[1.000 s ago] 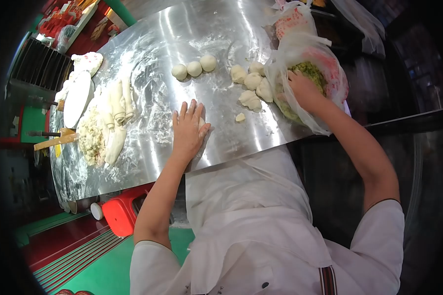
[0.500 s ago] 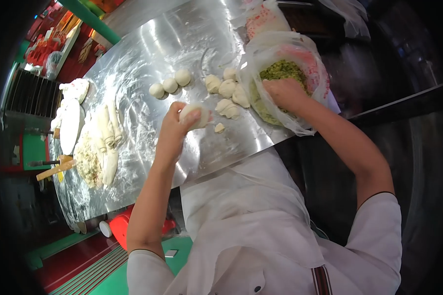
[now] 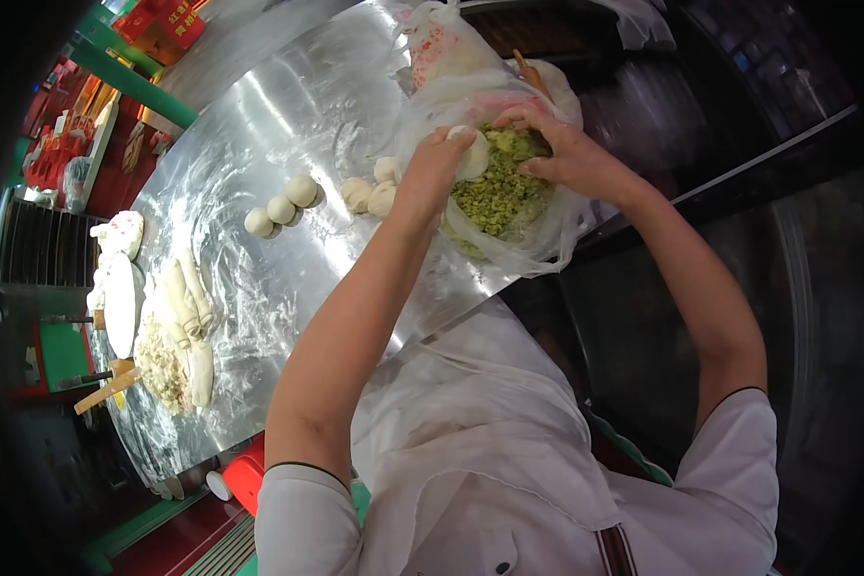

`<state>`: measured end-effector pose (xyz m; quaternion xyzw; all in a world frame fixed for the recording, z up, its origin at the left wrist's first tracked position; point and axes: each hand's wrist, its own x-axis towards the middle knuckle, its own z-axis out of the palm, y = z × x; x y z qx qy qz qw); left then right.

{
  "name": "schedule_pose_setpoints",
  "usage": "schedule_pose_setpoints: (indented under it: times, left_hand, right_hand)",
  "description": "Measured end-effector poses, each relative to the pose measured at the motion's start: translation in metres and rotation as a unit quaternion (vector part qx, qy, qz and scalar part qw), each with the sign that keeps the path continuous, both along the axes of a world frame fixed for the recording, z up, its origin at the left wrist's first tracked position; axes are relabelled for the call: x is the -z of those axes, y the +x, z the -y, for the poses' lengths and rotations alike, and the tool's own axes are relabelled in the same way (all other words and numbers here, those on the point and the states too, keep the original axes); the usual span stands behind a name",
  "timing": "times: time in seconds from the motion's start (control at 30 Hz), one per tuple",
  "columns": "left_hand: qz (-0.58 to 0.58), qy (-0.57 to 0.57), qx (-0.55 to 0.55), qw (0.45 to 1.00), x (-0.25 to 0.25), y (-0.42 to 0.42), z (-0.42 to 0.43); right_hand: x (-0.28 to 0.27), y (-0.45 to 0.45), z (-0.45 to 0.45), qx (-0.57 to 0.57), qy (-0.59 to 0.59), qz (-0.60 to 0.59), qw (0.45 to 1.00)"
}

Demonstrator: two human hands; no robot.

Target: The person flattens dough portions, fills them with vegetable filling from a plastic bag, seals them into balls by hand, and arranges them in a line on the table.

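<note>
Flat round of pale dough [image 3: 471, 156], edge partly hidden, at the left side of chunky green filling [image 3: 502, 192], filling heaped moist and loose in an open, crumpled clear plastic bag [image 3: 536, 257], on the table's [image 3: 328, 252] right side

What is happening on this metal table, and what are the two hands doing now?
A person holds a flat piece of dough in the left hand, over the edge of a green chopped mixture in an open plastic bag. The right hand is at the mixture, its fingers curved; whether it grips any is hard to tell. On the table, three smooth dough balls lie in a row, near some rougher dough lumps.
</note>
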<state>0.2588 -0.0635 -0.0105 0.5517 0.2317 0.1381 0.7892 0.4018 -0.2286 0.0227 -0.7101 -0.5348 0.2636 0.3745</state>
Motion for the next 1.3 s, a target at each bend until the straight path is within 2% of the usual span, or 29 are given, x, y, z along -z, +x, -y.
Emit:
schedule_pose_setpoints:
  times: [0.07, 0.13, 0.2, 0.33, 0.4, 0.43, 0.47, 0.5, 0.57, 0.6, 0.67, 0.7, 0.77, 0.8, 0.87, 1.0, 1.1, 1.17, 1.2, 1.27, 1.3]
  left_hand:
    - [-0.001, 0.003, 0.005, 1.000, -0.005, 0.002, 0.009]
    - [-0.002, 0.005, 0.006, 1.000, -0.008, 0.006, 0.015]
    - [-0.083, 0.151, 0.043, 0.984, -0.009, 0.010, 0.017]
    - [-0.059, 0.184, 0.042, 0.980, -0.005, 0.005, 0.016]
    - [-0.034, 0.124, 0.035, 0.991, -0.005, 0.000, 0.013]
    - [-0.035, 0.125, 0.034, 0.991, -0.003, -0.001, 0.009]
    - [-0.007, 0.051, 0.015, 0.999, 0.001, -0.001, 0.006]
    - [0.021, -0.023, -0.004, 1.000, 0.006, -0.002, 0.003]
    - [0.024, -0.040, -0.024, 0.999, 0.003, -0.005, 0.000]
    - [0.026, -0.057, -0.047, 0.997, 0.001, -0.007, 0.000]
    - [0.042, -0.053, -0.047, 0.997, 0.008, -0.007, -0.001]
    - [0.059, -0.048, -0.049, 0.996, 0.010, -0.006, -0.002]
    - [0.068, -0.060, -0.054, 0.994, 0.009, -0.004, -0.001]
    - [0.071, -0.072, -0.057, 0.993, 0.010, -0.003, 0.001]
    - [0.063, -0.099, -0.069, 0.991, 0.010, 0.000, 0.006]
    - [0.057, -0.167, -0.058, 0.983, -0.003, 0.001, 0.016]
    - [0.053, -0.113, -0.029, 0.992, 0.002, 0.001, 0.016]
    - [0.049, -0.102, -0.026, 0.993, 0.006, -0.001, 0.008]
    - [0.051, -0.082, -0.018, 0.995, 0.007, -0.003, 0.003]
    - [0.046, -0.061, -0.007, 0.997, 0.011, -0.007, 0.001]
    - [0.041, -0.061, -0.011, 0.997, 0.013, -0.007, 0.000]
  right_hand:
    - [0.007, -0.001, -0.003, 0.036, 0.059, 0.076, 0.995]
    - [0.006, -0.007, -0.006, 0.034, 0.062, 0.099, 0.993]
    - [0.011, -0.012, -0.014, 0.029, 0.066, 0.122, 0.990]
    - [0.032, -0.015, -0.026, 0.032, 0.107, 0.173, 0.979]
    - [0.030, -0.021, -0.027, 0.033, 0.114, 0.179, 0.977]
    - [0.020, -0.030, -0.024, 0.059, 0.126, 0.130, 0.982]
    - [0.013, -0.034, -0.022, 0.086, 0.137, 0.081, 0.984]
    - [0.008, -0.033, -0.021, 0.087, 0.137, 0.081, 0.983]
    - [0.003, -0.023, -0.019, 0.097, 0.062, 0.099, 0.988]
    - [0.012, -0.015, -0.017, 0.097, 0.061, 0.100, 0.988]
    - [0.026, -0.009, -0.017, -0.019, 0.096, 0.306, 0.947]
    - [0.031, -0.007, -0.014, -0.019, 0.097, 0.308, 0.946]
    - [0.011, -0.026, -0.014, 0.095, 0.112, 0.128, 0.981]
    - [0.009, -0.032, -0.016, 0.094, 0.113, 0.129, 0.981]
    - [0.004, -0.037, -0.018, 0.130, 0.099, 0.045, 0.985]
    - [0.024, -0.027, -0.026, 0.132, 0.088, 0.027, 0.987]
    - [0.017, -0.022, -0.023, 0.082, 0.136, 0.111, 0.981]
    - [0.007, -0.015, -0.021, 0.132, 0.185, 0.205, 0.952]
    - [0.011, -0.010, -0.020, 0.132, 0.192, 0.210, 0.950]
    - [0.022, -0.013, -0.016, 0.083, 0.091, 0.218, 0.968]
    - [0.028, -0.013, -0.013, 0.085, 0.095, 0.218, 0.968]
